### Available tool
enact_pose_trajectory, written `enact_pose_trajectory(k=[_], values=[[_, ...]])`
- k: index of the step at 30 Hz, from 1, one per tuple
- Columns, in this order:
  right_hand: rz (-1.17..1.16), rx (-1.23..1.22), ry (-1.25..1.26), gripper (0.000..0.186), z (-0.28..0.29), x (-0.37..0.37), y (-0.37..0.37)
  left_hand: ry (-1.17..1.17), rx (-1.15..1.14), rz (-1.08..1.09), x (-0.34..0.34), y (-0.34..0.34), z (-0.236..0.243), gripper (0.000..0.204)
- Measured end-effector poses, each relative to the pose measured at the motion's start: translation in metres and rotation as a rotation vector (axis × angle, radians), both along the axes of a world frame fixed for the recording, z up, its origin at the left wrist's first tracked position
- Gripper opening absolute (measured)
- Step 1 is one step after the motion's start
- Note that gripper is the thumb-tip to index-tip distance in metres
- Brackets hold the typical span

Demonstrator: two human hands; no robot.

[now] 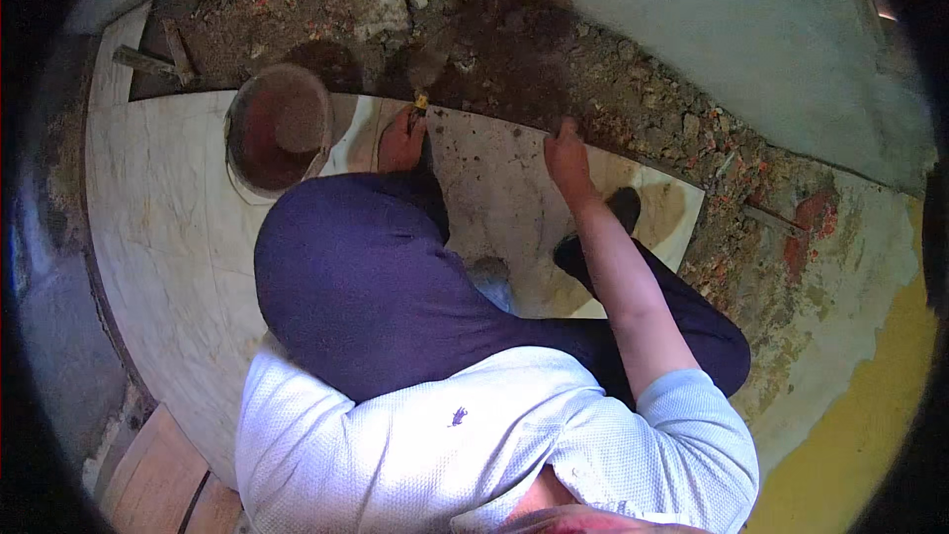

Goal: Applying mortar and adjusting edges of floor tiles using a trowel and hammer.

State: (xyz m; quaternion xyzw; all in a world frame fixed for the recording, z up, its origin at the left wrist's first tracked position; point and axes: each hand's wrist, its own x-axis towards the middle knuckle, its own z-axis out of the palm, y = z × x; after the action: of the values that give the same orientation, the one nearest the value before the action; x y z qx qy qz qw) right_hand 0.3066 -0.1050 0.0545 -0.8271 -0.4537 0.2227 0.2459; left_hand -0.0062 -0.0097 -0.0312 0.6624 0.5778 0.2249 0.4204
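I am crouched on a pale marble floor slab [168, 237] in dark trousers and a white shirt. My left hand [400, 141] is closed around a small tool with a yellow tip [421, 100] at the slab's far edge, where it meets rough rubble and mortar [554, 59]. My right hand [565, 150] rests with curled fingers on the same edge, further right; nothing shows in it. My left knee hides the left forearm.
A round rusty bucket [279, 125] stands on the slab left of my left hand. A wooden-handled tool [158, 61] lies in the rubble at far left. A pale wall [712, 30] runs behind the rubble. Wooden planks [158, 475] lie at lower left.
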Motion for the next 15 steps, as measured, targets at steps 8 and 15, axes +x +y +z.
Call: enact_pose_trajectory(k=[8, 15], values=[[0.263, -0.191, -0.122, 0.028, -0.003, -0.009, -0.01, -0.038, -0.165, 0.017, -0.015, 0.005, -0.01, 0.057], [0.22, -0.199, -0.167, 0.036, -0.03, 0.012, -0.026, 0.039, -0.022, 0.021, -0.008, 0.005, -0.022, 0.053]])
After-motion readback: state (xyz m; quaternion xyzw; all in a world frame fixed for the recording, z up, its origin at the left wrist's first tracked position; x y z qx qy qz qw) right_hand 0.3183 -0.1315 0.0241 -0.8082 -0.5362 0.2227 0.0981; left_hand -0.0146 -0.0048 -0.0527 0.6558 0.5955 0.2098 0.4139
